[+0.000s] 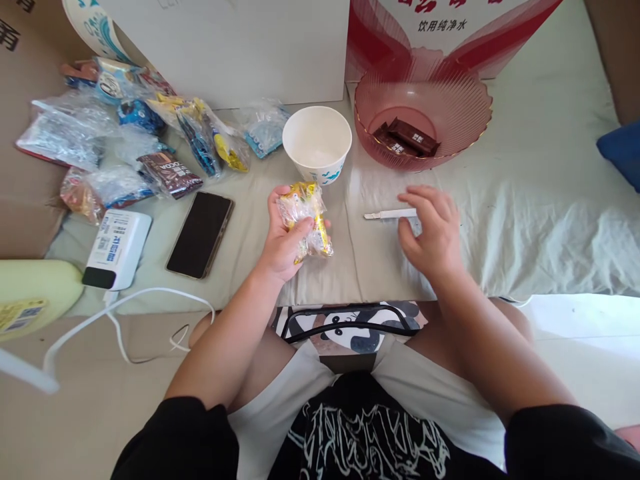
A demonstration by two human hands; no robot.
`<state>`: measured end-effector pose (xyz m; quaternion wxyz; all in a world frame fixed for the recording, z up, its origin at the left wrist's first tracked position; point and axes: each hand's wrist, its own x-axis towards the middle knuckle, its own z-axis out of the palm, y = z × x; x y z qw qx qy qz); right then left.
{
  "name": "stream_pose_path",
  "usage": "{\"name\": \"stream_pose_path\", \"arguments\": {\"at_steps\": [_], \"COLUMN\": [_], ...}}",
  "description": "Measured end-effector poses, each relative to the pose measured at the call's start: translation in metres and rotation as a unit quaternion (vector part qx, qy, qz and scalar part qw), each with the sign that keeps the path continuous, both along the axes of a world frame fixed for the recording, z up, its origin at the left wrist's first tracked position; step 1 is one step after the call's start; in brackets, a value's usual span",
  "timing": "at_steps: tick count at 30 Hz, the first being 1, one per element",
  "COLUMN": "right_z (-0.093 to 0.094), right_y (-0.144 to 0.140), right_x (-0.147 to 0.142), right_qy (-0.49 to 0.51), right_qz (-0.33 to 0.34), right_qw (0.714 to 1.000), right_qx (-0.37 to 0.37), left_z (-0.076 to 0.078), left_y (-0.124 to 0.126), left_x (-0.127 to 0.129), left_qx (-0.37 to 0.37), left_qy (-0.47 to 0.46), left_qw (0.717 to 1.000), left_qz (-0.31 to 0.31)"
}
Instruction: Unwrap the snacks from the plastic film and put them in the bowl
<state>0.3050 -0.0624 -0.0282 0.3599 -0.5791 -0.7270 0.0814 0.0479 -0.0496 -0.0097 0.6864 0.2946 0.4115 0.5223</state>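
Observation:
In my left hand (286,237) is a clear plastic packet of yellow-wrapped pieces (311,223), gripped with the thumb across its front. My right hand (433,230) hovers by the handle end of a white craft knife (390,214), fingers apart; I cannot tell whether they touch it. Just beyond the packet stands a white paper bowl (319,143), its visible inside bare. A pink ribbed glass bowl (465,133) with a gold rim sits behind my right hand, with a few brown-wrapped bars (414,137) in it.
Several plastic snack packets (193,137) lie heaped at the left. Nearer are a black phone (200,235) and a white charging device (118,248) with a cable. A white box (240,53) and a red-and-white carton (380,40) stand behind. The cloth-covered front edge runs above my lap.

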Motion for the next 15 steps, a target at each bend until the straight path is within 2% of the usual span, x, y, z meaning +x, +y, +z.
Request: {"name": "stream_pose_path", "arguments": {"at_steps": [2,5,7,9,11,13,15], "right_z": [-0.007,-0.016,-0.016,-0.013,-0.007,-0.002,0.001], "right_y": [0.005,0.009,0.007,0.001,-0.01,-0.022,-0.03], "right_x": [0.015,0.029,0.029,0.018,-0.003,-0.03,-0.055], "right_qy": [-0.059,-0.091,-0.068,0.02,0.175,0.326,0.406], "right_qz": [-0.049,-0.067,-0.083,-0.086,-0.023,0.104,0.205], "right_qw": [0.996,0.99,0.99,0.992,0.976,0.922,0.862], "right_qx": [-0.04,-0.084,-0.086,-0.092,-0.127,-0.18,-0.225], "left_z": [0.002,0.003,0.003,0.002,-0.001,-0.006,-0.011], "left_y": [0.002,0.004,0.004,0.004,0.001,-0.003,-0.01], "left_x": [-0.003,-0.006,-0.006,-0.004,0.002,0.011,0.019], "left_qx": [0.0,-0.004,-0.007,-0.003,0.006,0.014,0.022], "left_qy": [0.0,0.009,0.014,0.016,0.018,0.021,0.021], "left_qw": [1.0,0.999,0.999,0.999,0.997,0.996,0.996], "left_qz": [0.021,0.038,0.038,0.05,0.073,0.089,0.081]}}
